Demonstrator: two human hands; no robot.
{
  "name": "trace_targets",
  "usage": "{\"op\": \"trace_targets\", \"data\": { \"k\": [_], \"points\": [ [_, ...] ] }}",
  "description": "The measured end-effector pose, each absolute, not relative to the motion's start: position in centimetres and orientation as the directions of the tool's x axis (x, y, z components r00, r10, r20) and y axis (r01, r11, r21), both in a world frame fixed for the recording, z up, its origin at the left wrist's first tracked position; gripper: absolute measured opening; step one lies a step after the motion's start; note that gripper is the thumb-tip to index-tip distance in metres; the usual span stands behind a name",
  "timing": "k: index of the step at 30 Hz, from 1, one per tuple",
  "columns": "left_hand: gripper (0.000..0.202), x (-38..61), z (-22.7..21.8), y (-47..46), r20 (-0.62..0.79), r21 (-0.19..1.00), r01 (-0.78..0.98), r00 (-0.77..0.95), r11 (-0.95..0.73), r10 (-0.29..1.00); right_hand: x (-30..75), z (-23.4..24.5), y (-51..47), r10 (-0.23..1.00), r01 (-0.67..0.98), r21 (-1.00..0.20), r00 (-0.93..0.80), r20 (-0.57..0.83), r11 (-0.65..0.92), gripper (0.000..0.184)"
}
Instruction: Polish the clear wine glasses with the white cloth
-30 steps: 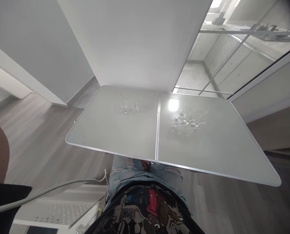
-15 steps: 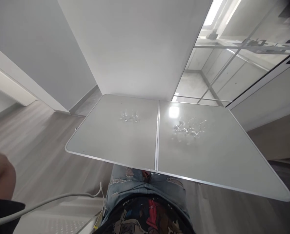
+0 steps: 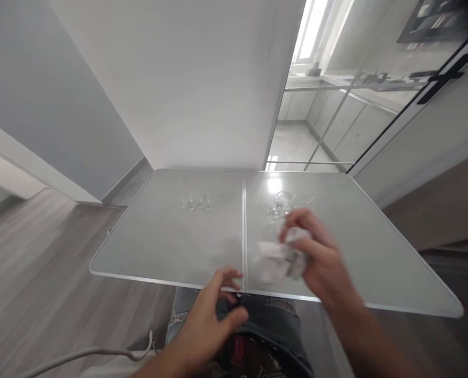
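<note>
My right hand [image 3: 316, 252] is closed around a crumpled white cloth [image 3: 275, 260] above the right half of a grey folding table [image 3: 187, 252]. My left hand [image 3: 212, 315] hovers at the table's near edge with its fingers apart and nothing in them. Clear stemmed glasses [image 3: 283, 203] lie on the table just beyond the right hand. A second small group of clear glasses [image 3: 197, 202] sits on the left half of the table.
A white wall panel [image 3: 187, 79] rises behind the table and a glass partition [image 3: 336, 105] stands at the back right. Wooden floor [image 3: 41, 252] surrounds the table. A grey cable [image 3: 72, 357] runs across the lower left.
Both hands have come into view over the table's near edge, the right one holding the cloth. The camera has tilted up a little and shifted.
</note>
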State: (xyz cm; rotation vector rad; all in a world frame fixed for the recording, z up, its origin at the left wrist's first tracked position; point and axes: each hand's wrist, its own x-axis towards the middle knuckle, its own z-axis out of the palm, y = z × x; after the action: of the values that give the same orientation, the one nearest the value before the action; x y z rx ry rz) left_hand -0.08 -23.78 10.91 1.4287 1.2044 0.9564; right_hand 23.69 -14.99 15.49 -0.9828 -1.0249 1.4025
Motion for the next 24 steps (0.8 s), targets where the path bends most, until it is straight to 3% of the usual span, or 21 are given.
{"op": "trace_targets", "data": {
  "k": [3,5,7,10,13,17,21,24],
  "points": [
    [0.069,2.5,8.8,-18.8,-0.086,0.996,0.004,0.197,0.086,0.977,20.6,13.0,-13.0,0.996,-0.5,-0.863,-0.066,-0.051,-0.078,0.028],
    [0.054,3.3,7.8,-16.7,-0.065,0.996,-0.052,0.172,0.075,0.983,19.1,11.1,-11.8,0.982,-0.554,-0.815,-0.164,-0.095,-0.171,0.032],
    [0.038,3.2,7.4,-15.4,-0.049,0.999,-0.003,0.106,0.05,0.993,18.4,9.4,-11.1,0.967,-0.558,-0.796,-0.218,-0.133,-0.235,0.032],
    [0.025,1.9,7.7,-14.0,0.055,0.97,0.239,-0.036,-0.045,0.998,18.8,7.7,-11.1,0.934,-0.51,-0.79,-0.277,-0.224,-0.34,0.026],
    [0.015,0.7,8.2,-12.7,0.152,0.896,0.43,-0.06,-0.112,0.987,19.8,6.8,-11.2,0.846,-0.378,-0.79,-0.434,-0.31,-0.484,0.04],
    [0.019,0.1,8.2,-11.2,0.052,0.904,0.425,0.003,-0.048,0.999,20.7,5.9,-10.2,0.72,-0.172,-0.831,-0.609,-0.332,-0.528,0.041],
    [0.024,-0.9,7.9,-9.8,0.03,0.896,0.442,0.009,-0.031,1.0,20.9,5.1,-8.2,0.671,-0.233,-0.785,-0.684,-0.287,-0.574,0.038],
    [0.027,-1.9,6.9,-8.8,0.067,0.866,0.499,-0.059,-0.028,0.996,21.0,4.6,-6.6,0.668,-0.177,-0.815,-0.68,-0.304,-0.552,0.04]
  ]
}}
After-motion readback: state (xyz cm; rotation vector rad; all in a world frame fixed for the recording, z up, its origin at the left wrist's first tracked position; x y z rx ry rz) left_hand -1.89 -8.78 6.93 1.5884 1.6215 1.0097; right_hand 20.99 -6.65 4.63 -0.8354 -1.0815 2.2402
